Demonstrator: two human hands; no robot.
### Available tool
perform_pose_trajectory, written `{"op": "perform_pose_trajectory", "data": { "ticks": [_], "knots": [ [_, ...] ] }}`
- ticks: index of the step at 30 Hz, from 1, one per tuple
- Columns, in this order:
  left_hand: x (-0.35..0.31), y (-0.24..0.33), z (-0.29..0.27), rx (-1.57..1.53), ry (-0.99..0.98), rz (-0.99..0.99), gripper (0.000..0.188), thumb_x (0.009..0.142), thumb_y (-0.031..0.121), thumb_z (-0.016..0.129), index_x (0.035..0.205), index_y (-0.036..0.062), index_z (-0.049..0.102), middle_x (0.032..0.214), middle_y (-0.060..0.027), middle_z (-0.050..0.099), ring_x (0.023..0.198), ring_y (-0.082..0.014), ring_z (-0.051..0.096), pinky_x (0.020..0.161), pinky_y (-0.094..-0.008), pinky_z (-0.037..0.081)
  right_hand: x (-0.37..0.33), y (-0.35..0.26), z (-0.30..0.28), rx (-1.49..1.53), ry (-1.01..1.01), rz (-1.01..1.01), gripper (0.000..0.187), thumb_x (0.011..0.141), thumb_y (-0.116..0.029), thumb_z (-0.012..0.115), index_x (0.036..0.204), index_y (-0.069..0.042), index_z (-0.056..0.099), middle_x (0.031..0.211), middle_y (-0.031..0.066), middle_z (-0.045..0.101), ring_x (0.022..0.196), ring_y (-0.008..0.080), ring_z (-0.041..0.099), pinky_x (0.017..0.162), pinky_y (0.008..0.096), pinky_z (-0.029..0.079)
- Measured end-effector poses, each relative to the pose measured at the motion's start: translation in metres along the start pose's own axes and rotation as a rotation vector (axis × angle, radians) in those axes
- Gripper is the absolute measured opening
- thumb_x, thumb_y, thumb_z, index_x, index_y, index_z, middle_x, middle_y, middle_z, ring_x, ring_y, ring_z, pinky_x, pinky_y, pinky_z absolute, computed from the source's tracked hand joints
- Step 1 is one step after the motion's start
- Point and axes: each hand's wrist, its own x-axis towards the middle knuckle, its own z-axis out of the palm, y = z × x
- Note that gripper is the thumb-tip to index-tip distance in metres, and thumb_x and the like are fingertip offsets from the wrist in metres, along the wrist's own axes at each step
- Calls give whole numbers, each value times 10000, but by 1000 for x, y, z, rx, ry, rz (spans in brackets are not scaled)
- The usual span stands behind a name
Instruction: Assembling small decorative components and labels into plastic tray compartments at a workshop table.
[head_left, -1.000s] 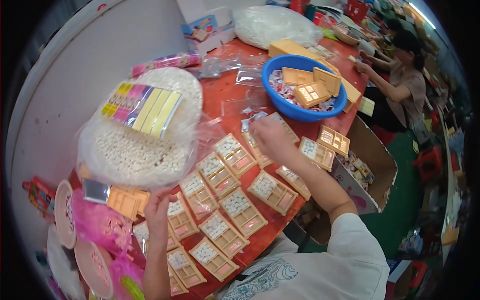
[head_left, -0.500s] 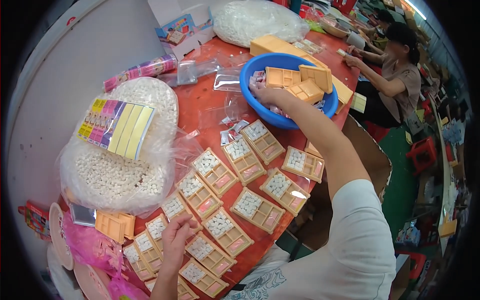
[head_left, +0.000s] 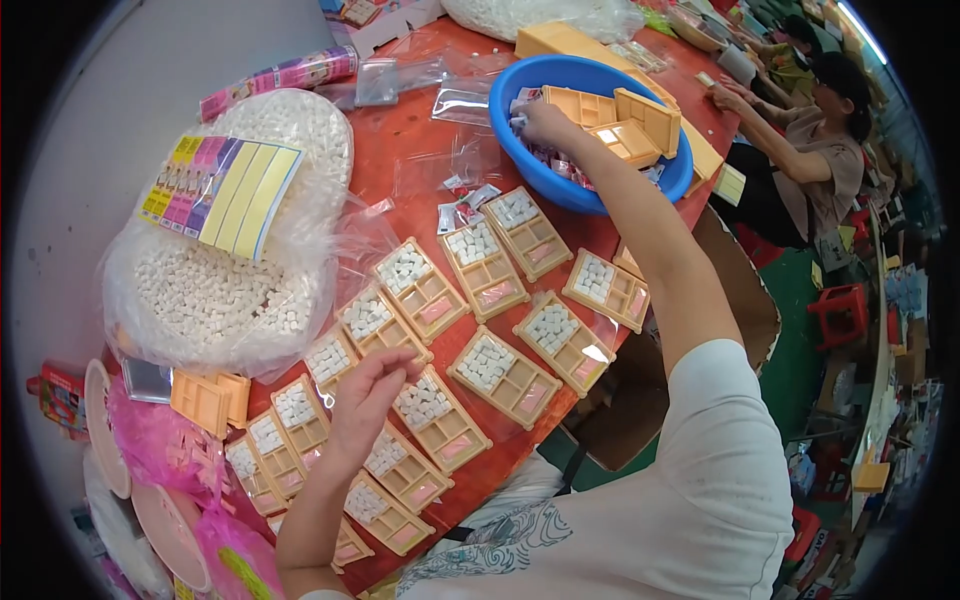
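We get fairly bright indoor light, with a white tube light (head_left: 856,32) glowing at the upper right. Glare streaks the clear plastic sleeves (head_left: 470,98) at top centre, and a small white glint sits over one tray (head_left: 562,343) right of centre. We see deep shadow inside the cardboard box (head_left: 628,408) lower down. Towards the right rim, the clutter (head_left: 905,300) turns soft, straight edges bend, and black vignetting fills the corners.

The right arm (head_left: 668,245) is extended forward; the right hand (head_left: 553,128) is held back uppermost, its fingers apparently bent downward. The left forearm (head_left: 322,500) is angled forward; the left hand (head_left: 368,398) is held with digits loosely bent.
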Motion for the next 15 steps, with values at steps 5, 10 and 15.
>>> {"op": "perform_pose_trajectory", "data": {
  "ticks": [5,10,15],
  "knots": [
    [54,24,18,-80,-31,45,307,895,116,507,1161,-27,560,1034,-106,626,983,-183,606,850,-298,474,-11,15,-13,561,223,15,233,667,-43,599,891,-23,659,834,122,666,779,255,642,702,359,498],
    [148,58,73,-499,-219,167,526,920,220,525,1380,22,368,1307,-131,465,1094,-213,524,873,-350,442,-32,-13,-38,1049,255,1,196,654,33,598,841,-15,629,786,52,618,689,141,581,603,266,461],
    [245,85,148,-719,80,101,564,908,336,555,1384,97,370,1281,-83,461,1002,-230,527,871,-450,442,-44,-28,-59,760,463,55,181,680,-21,614,859,-27,641,767,60,612,658,150,581,562,305,480]
  ]
}}
